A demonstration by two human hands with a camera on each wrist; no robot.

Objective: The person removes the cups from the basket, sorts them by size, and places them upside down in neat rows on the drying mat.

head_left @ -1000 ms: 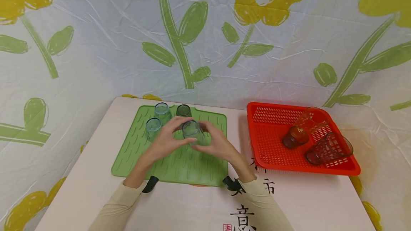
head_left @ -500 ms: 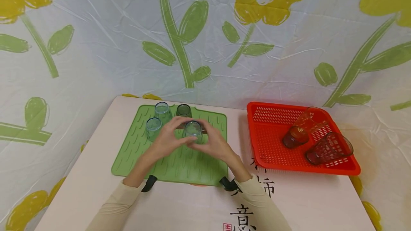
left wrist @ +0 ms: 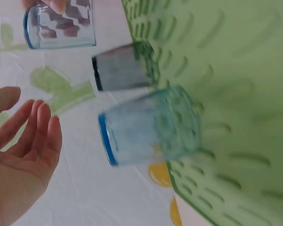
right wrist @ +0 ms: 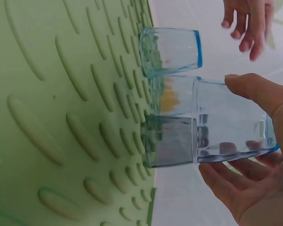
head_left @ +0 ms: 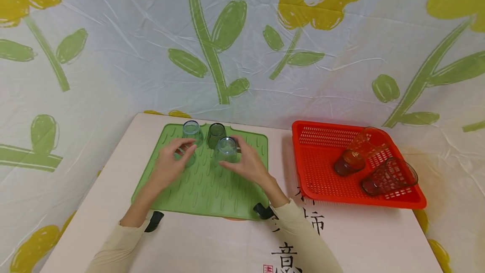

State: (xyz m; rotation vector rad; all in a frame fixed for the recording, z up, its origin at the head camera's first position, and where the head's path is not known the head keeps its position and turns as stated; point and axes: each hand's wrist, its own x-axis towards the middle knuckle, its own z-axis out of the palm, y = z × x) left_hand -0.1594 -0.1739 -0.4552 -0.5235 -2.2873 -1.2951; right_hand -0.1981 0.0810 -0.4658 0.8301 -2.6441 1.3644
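My right hand (head_left: 250, 161) grips a clear glass (head_left: 227, 151) between thumb and fingers, its blue-edged end up. In the right wrist view this glass (right wrist: 230, 120) hangs a little above the green ridged mat (right wrist: 42, 155). My left hand (head_left: 168, 161) holds nothing, fingers loosely bent. In the head view it partly covers a bluish glass (head_left: 189, 161) on the mat's left side. Behind stand another bluish glass (head_left: 191, 129) and a grey glass (head_left: 216, 134). The left wrist view shows my left hand (left wrist: 26, 155) apart from the bluish glass (left wrist: 146, 129).
A red mesh basket (head_left: 310, 172) stands at the right of the table. Inside lie a clear tumbler (head_left: 367, 140), a small dark glass (head_left: 348, 162) and a large tumbler (head_left: 388, 176). A flower-printed cloth (head_left: 151, 54) hangs behind.
My left hand has let go of the glass and moved left. My right hand alone still holds it, after both hands held it earlier.
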